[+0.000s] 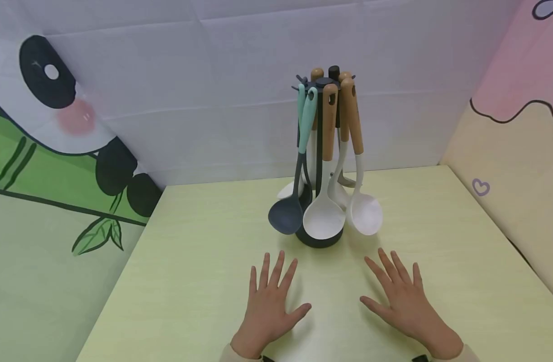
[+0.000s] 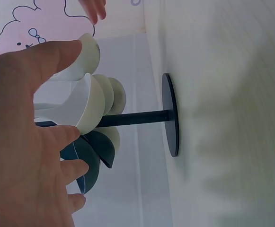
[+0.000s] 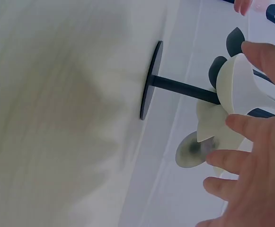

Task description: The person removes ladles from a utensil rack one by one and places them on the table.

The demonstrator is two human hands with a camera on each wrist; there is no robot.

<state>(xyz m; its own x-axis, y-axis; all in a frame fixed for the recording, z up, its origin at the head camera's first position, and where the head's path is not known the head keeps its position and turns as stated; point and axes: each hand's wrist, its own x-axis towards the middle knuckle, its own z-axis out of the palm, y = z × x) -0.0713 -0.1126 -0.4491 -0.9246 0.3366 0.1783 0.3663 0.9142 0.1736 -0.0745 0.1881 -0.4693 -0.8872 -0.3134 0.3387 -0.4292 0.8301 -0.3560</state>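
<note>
We are viewing the left hand (image 1: 268, 307) and right hand (image 1: 405, 304) hovering, fingers outspread, grips empty. Beyond them on the table (image 1: 190, 301), a black utensil rack (image 1: 319, 243) is standing, bearing white ladles (image 1: 324, 218) and a dark-blue ladle (image 1: 285, 216).

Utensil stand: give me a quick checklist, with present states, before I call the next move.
1. Utensil stand upright, base flat on the table: ok.
2. Left hand empty, fingers spread: ok.
3. Right hand empty, fingers spread: ok.
4. Teal-handled dark ladle hanging on the stand: ok.
5. Front white ladle in either hand's grip: not ok, still hanging.
6. Black handle at the rear securely hooked: cannot tell, partly hidden.
</note>
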